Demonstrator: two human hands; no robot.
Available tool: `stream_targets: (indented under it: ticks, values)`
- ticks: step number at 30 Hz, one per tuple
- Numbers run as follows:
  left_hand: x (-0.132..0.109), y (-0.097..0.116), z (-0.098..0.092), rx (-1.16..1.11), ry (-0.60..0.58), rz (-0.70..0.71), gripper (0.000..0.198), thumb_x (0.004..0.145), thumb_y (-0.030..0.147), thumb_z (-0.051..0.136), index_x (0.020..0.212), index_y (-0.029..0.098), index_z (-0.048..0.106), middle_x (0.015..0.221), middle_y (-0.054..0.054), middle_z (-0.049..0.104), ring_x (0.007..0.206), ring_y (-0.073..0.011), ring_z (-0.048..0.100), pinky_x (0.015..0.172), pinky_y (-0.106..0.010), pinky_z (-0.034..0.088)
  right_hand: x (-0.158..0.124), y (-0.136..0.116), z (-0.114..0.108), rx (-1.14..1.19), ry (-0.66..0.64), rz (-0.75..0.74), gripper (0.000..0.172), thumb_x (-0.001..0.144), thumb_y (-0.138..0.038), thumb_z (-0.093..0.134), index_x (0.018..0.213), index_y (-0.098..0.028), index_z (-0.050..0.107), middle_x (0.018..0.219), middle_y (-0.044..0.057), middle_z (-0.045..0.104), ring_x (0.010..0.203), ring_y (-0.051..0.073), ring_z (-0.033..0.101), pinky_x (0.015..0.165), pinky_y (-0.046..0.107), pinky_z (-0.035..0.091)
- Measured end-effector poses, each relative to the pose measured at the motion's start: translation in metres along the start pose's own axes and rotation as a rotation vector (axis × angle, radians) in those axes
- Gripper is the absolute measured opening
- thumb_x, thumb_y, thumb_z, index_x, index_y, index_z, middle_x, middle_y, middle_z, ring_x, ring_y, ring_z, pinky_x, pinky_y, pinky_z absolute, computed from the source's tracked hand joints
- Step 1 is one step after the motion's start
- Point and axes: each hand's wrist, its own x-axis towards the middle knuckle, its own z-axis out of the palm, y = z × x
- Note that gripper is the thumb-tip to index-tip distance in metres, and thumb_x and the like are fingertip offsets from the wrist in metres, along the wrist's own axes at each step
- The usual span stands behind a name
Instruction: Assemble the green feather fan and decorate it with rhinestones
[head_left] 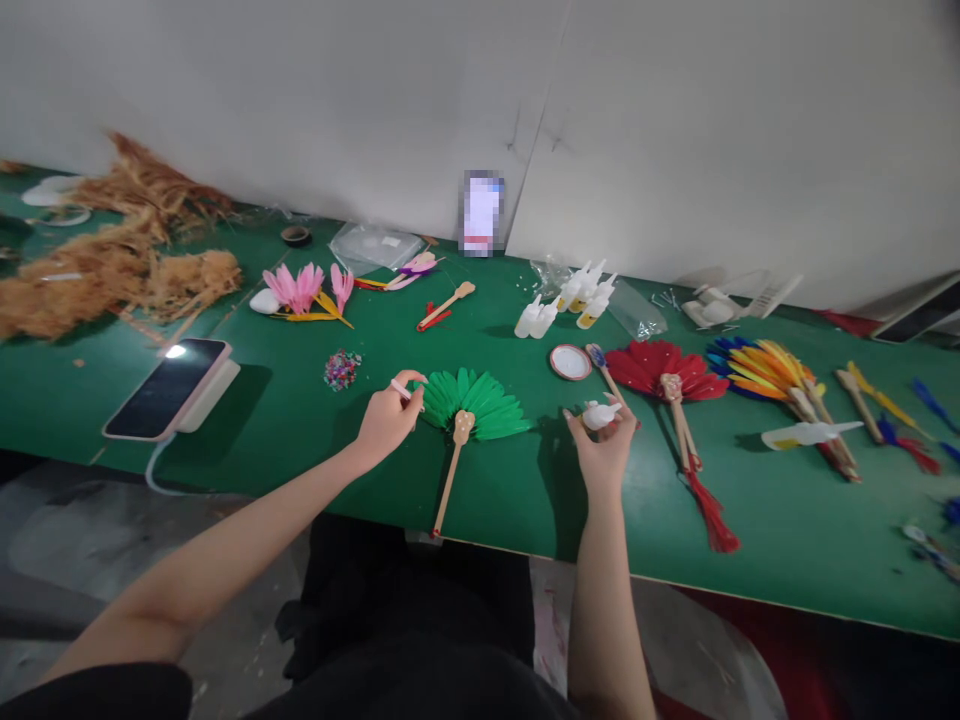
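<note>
A green feather fan [480, 402] with a wooden handle lies on the green table [300, 440] in front of me. My left hand [388, 417] rests at the fan's left edge, its fingers pinched on a small pink item that I cannot name. My right hand [602, 443] hovers to the right of the fan, fingers curled round a small white glue bottle [600, 413].
A red feather fan [664, 372] and a multicoloured fan [765, 370] lie to the right. Several white glue bottles [566, 300], a round lid [570, 362], pink feathers [300, 288], a bead pile [342, 369], a phone on a stand [169, 388] and brown straw [112, 270] surround them.
</note>
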Motion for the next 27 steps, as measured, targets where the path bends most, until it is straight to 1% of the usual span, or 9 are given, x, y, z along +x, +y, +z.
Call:
stream_targets:
  ticks: [4,7,9,11,13,16,18,20,27]
  values:
    - [-0.001,-0.001,0.0,-0.01,0.004,-0.012,0.028,0.093,0.04,0.045,0.11,0.021,0.057,0.042,0.005,0.054,0.066,-0.022,0.071,0.053,-0.025,0.044,-0.006,-0.016,-0.003,-0.082,0.204,-0.153,0.08,0.069,-0.044,0.077,0.133,-0.021,0.034,0.123,0.014,0.048,0.115,0.029,0.054,0.102,0.054,0.042]
    - [-0.002,-0.002,0.001,-0.024,0.012,-0.023,0.027,0.093,0.04,0.046,0.109,0.021,0.057,0.041,0.006,0.052,0.067,-0.0219,0.072,0.054,-0.024,0.044,-0.026,-0.037,-0.001,-0.15,0.286,-0.289,0.053,0.085,-0.04,0.063,0.129,-0.023,0.039,0.118,0.014,0.048,0.114,0.031,0.05,0.102,0.059,0.038]
    - [-0.001,-0.002,0.002,-0.031,0.016,-0.03,0.027,0.092,0.04,0.046,0.108,0.021,0.057,0.041,0.006,0.052,0.067,-0.0218,0.072,0.055,-0.024,0.045,-0.046,-0.053,0.009,-0.181,0.138,-0.384,0.028,0.087,-0.035,0.062,0.112,-0.025,0.055,0.093,0.009,0.056,0.091,0.027,0.058,0.09,0.055,0.047]
    - [-0.001,-0.002,0.001,-0.036,0.021,-0.035,0.026,0.092,0.041,0.047,0.107,0.022,0.057,0.042,0.006,0.053,0.065,-0.0215,0.071,0.055,-0.024,0.045,-0.068,-0.069,0.025,-0.198,-0.137,-0.473,0.014,0.085,-0.031,0.064,0.099,-0.028,0.066,0.077,0.004,0.06,0.072,0.022,0.059,0.073,0.042,0.054]
    - [-0.001,-0.001,0.001,-0.038,0.029,-0.041,0.026,0.091,0.041,0.047,0.106,0.022,0.057,0.042,0.006,0.054,0.061,-0.0208,0.069,0.055,-0.025,0.044,-0.088,-0.081,0.044,-0.213,-0.318,-0.536,0.016,0.083,-0.032,0.067,0.098,-0.03,0.07,0.085,0.006,0.064,0.08,0.023,0.062,0.071,0.039,0.055]
    - [-0.001,0.001,-0.002,-0.037,0.04,-0.05,0.025,0.09,0.039,0.049,0.106,0.022,0.058,0.044,0.007,0.055,0.052,-0.0187,0.065,0.054,-0.025,0.044,-0.106,-0.091,0.07,-0.28,-0.491,-0.593,0.025,0.086,-0.033,0.063,0.109,-0.027,0.071,0.127,0.013,0.057,0.121,0.031,0.052,0.097,0.05,0.048]
    - [-0.001,0.002,-0.003,-0.038,0.047,-0.053,0.024,0.089,0.038,0.049,0.105,0.022,0.058,0.045,0.007,0.055,0.047,-0.0171,0.061,0.054,-0.024,0.044,-0.11,-0.091,0.083,-0.355,-0.547,-0.616,0.029,0.089,-0.035,0.059,0.113,-0.024,0.069,0.142,0.015,0.045,0.136,0.034,0.038,0.107,0.056,0.038]
    - [-0.001,0.003,-0.004,-0.041,0.057,-0.055,0.023,0.089,0.038,0.049,0.104,0.022,0.058,0.045,0.007,0.054,0.044,-0.0161,0.059,0.053,-0.024,0.043,-0.111,-0.088,0.09,-0.416,-0.569,-0.626,0.031,0.091,-0.036,0.056,0.115,-0.022,0.068,0.147,0.015,0.039,0.141,0.035,0.031,0.112,0.059,0.031]
    - [0.0,0.003,-0.004,-0.063,0.083,-0.067,0.021,0.088,0.034,0.05,0.102,0.022,0.059,0.047,0.007,0.054,0.043,-0.0147,0.057,0.052,-0.024,0.042,-0.112,-0.08,0.093,-0.459,-0.556,-0.602,0.029,0.093,-0.033,0.053,0.115,-0.022,0.068,0.15,0.014,0.038,0.142,0.033,0.03,0.113,0.062,0.026]
